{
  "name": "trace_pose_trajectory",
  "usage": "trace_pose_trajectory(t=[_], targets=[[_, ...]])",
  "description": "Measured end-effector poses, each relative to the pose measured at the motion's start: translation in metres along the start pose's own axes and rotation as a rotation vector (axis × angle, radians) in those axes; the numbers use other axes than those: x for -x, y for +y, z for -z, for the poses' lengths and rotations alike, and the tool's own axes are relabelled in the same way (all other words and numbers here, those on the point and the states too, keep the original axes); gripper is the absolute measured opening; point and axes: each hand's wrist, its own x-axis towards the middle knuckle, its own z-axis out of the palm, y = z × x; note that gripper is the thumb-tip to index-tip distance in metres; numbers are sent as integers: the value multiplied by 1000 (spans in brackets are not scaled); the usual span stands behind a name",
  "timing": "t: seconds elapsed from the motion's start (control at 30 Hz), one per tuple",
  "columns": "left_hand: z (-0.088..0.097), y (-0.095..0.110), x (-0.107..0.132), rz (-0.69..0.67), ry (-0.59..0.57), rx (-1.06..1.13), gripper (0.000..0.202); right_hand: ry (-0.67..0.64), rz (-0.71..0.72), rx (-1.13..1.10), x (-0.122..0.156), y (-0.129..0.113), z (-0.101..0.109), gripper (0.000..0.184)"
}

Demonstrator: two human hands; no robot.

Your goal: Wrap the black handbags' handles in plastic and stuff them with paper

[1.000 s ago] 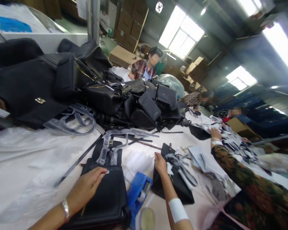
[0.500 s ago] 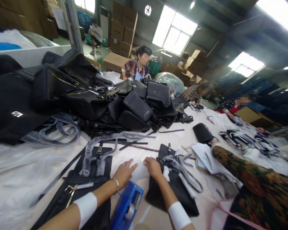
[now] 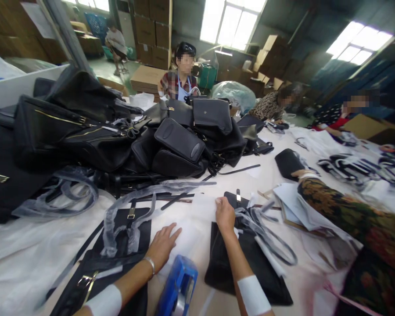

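Note:
My left hand [image 3: 164, 242] lies with fingers spread at the edge of some thin white sheets [image 3: 185, 231] on the table. In a pinch, my right hand [image 3: 225, 215] holds the corner of a thin white sheet [image 3: 202, 207], lifted up and away from the others. A blue tape dispenser [image 3: 177, 281] stands between my forearms. Left of it lies a black bag [image 3: 112, 259] with a gold buckle and a plastic-wrapped strap [image 3: 110, 228]. Under my right forearm is another black bag [image 3: 250, 267], topped by a wrapped grey strap [image 3: 276, 237].
A large heap of black bags [image 3: 177, 140] fills the far side of the table. At right, a co-worker's flowered sleeve [image 3: 342, 210] reaches toward a small black pouch [image 3: 288, 163], beside stacked papers [image 3: 291, 206]. Other people work farther back.
My right hand has moved away and to the right, drawing a white sheet with it. My left hand stays by the sheets. The whole view has shifted slightly.

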Motion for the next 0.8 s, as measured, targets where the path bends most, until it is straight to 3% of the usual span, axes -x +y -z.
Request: trace_pose_trajectory(t=[0.1,0.2,0.27,0.37,0.47,0.53,0.67,0.73,0.8], targets=[[22,-2,7,47,21,212,58,-27,7,-197,23,-19,-2,29],[60,5,32,100,111,705,83,-183,-84,-639,80,-53,-22,36],[88,9,54,139,126,1154,73,-358,-143,-881,128,-83,-41,35],[126,1,90,265,85,1676,50,-625,-140,-949,193,-128,-69,33],[152,-28,133,337,130,1834,39,-802,-106,-822,233,-161,-91,34],[159,-50,162,386,183,1890,32,-845,-55,-705,248,-178,-104,31],[158,-82,207,495,228,1881,30,-955,65,-585,269,-201,-124,25],[156,-98,226,521,244,1885,29,-1107,45,-587,276,-202,-132,27],[154,-119,247,579,346,1873,26,-1159,0,-505,277,-197,-139,27]])
